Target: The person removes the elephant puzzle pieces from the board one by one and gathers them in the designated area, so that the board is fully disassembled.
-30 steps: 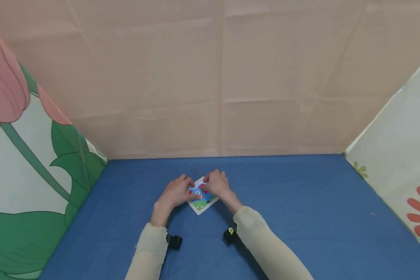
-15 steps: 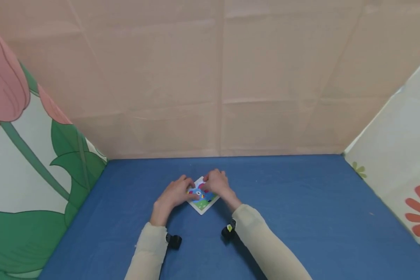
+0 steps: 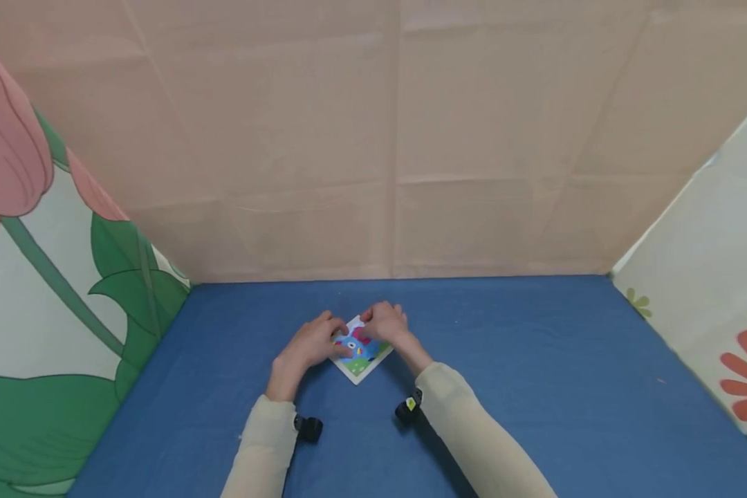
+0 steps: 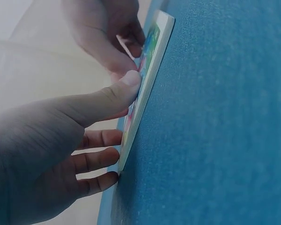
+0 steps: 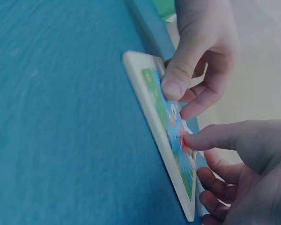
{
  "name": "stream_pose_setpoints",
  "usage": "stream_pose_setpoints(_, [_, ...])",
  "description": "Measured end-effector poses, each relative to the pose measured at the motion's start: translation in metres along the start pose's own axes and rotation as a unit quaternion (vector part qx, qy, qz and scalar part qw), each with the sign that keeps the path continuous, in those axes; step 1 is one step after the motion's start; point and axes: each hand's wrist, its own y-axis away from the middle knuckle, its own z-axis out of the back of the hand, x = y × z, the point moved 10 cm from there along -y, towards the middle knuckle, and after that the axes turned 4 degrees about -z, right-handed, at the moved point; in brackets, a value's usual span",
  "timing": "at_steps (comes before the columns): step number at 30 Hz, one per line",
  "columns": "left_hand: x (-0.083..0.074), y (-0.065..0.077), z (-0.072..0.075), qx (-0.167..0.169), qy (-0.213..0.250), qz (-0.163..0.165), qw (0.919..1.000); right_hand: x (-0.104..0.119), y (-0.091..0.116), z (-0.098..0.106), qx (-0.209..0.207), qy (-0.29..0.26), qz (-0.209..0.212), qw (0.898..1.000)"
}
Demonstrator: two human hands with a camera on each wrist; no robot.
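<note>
As the left hand (image 3: 311,342) and right hand (image 3: 387,325) grip either side of the picture board (image 3: 361,356) on the tabletop (image 3: 523,387), uneven pressure on its face could make it skid or tip

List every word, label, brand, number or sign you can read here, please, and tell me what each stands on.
No readable text in any view.
Picture board: no lettering visible.
Yellow mark on the black device at the right sleeve: too small to read.

Left hand (image 3: 311,344) and right hand (image 3: 387,325) holding a square board (image 3: 358,365), its picture possibly a bird, blue tabletop (image 3: 535,366)
</note>
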Motion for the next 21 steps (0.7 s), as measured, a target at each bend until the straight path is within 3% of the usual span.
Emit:
stream_pose_setpoints(5, [0.001,0.001,0.0,0.005,0.008,-0.01,0.9999,0.005,0.003,-0.002,0.001,-0.006,0.042,0.999])
stream_pose_setpoints(11, [0.001,0.003,0.001,0.01,0.012,-0.026,0.9995,0.007,0.008,-0.003,0.033,-0.003,0.083,0.996])
stream_pose_setpoints(21, [0.004,0.004,0.001,0.007,0.015,-0.012,0.9998,0.006,0.014,-0.005,0.09,-0.034,0.1,0.99])
